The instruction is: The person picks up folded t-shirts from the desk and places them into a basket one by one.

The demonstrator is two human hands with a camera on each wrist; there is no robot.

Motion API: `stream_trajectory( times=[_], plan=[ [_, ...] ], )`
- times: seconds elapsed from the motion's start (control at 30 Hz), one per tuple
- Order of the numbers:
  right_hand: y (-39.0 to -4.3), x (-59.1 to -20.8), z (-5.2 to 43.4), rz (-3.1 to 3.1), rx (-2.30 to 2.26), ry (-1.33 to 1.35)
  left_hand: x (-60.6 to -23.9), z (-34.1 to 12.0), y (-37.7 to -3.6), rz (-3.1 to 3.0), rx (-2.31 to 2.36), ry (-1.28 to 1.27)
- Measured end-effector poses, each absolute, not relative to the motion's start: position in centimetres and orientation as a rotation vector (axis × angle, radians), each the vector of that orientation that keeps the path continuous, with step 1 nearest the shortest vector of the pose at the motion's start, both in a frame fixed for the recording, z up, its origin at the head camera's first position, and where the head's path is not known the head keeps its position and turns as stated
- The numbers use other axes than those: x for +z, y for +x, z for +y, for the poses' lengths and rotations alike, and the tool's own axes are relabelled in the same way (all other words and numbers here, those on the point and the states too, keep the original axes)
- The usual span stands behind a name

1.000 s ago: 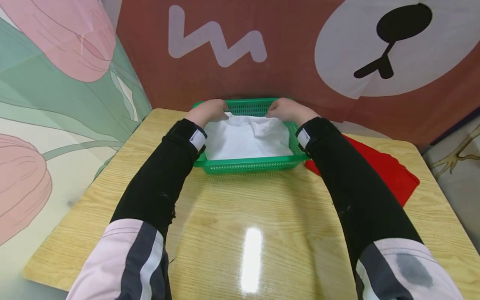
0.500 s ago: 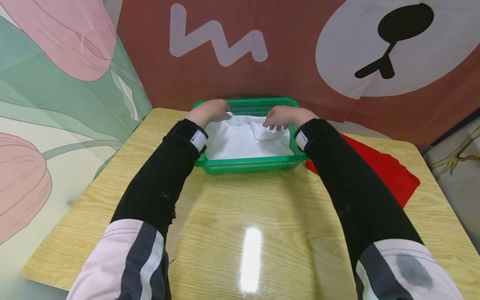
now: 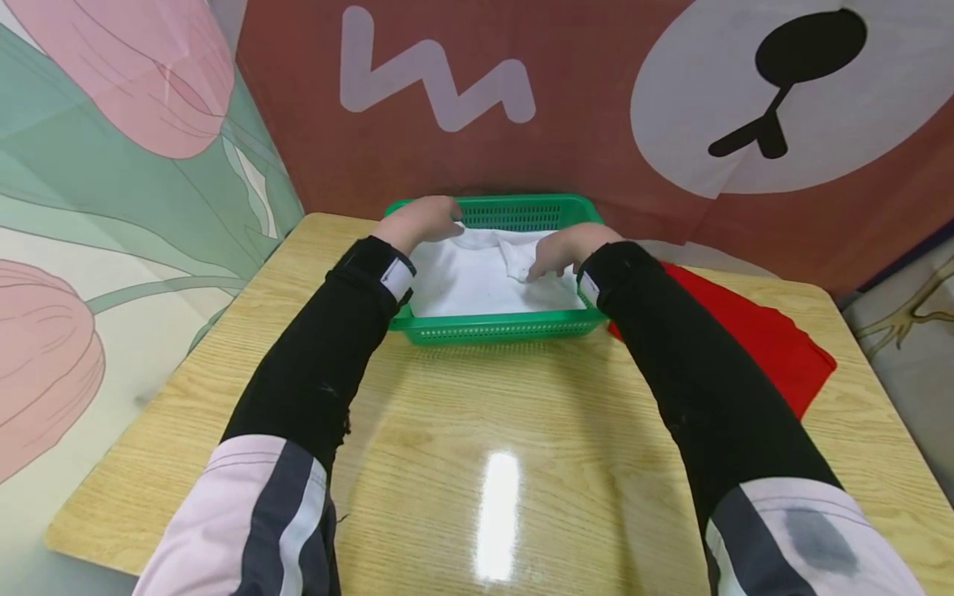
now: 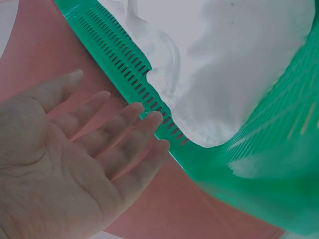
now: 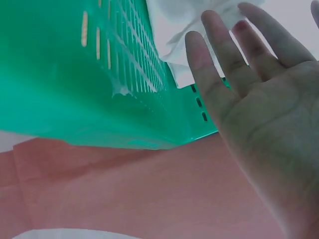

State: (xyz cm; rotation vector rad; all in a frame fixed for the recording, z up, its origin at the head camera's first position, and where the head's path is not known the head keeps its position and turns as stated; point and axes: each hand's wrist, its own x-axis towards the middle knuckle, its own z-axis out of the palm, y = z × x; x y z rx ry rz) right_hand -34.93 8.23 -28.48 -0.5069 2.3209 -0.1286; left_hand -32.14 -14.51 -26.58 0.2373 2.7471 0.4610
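Note:
A white shirt point(image 3: 469, 285) with a curved neckband at the back lies flattened inside the green plastic basket point(image 3: 495, 331). Its back right part is folded over. My left hand point(image 3: 423, 222) hovers at the basket's back left corner; in the left wrist view the fingers point(image 4: 127, 144) are loosely extended by the slotted rim, holding nothing. Over the folded part of the shirt is my right hand point(image 3: 568, 247), fingertips pointing down at the white fabric. The right wrist view shows these fingers point(image 5: 224, 59) extended against the shirt; whether they press on it I cannot tell.
Folded red cloth point(image 3: 753, 331) lies on the wooden table point(image 3: 477, 430) to the right, partly under my right sleeve. A brown printed backdrop point(image 3: 581, 99) rises right behind the basket. Another printed sheet point(image 3: 149, 207) hangs on the left.
My right hand has left the shirt's back right edge and come forward and down over the folded part. My left hand has stayed almost in place.

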Motion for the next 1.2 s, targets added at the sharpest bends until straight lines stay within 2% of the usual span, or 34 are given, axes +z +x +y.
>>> stream_trajectory(
  times=[0.23, 0.47, 0.73, 0.93, 1.2],
  plan=[
    [-36.0, -28.4, 8.7, 2.559, -0.219, -0.573, -26.6, -14.5, -32.0, 2.771, 0.466, 0.253],
    [-36.3, -27.8, 9.2, 2.581, -0.185, -0.408, -26.5, -14.6, -31.9, 2.796, 0.484, 0.296],
    [-36.4, -27.7, 9.1, 2.561, -0.165, -0.355, -26.4, -14.5, -31.9, 2.793, 0.477, 0.294],
    [-36.0, -27.8, 9.3, 2.610, -0.224, -0.442, -26.3, -14.1, -31.7, 2.786, 0.474, 0.291],
    [-34.2, -27.5, 9.9, 2.717, -0.274, -0.689, -25.9, -13.3, -31.0, 2.787, 0.416, 0.306]
  ],
)
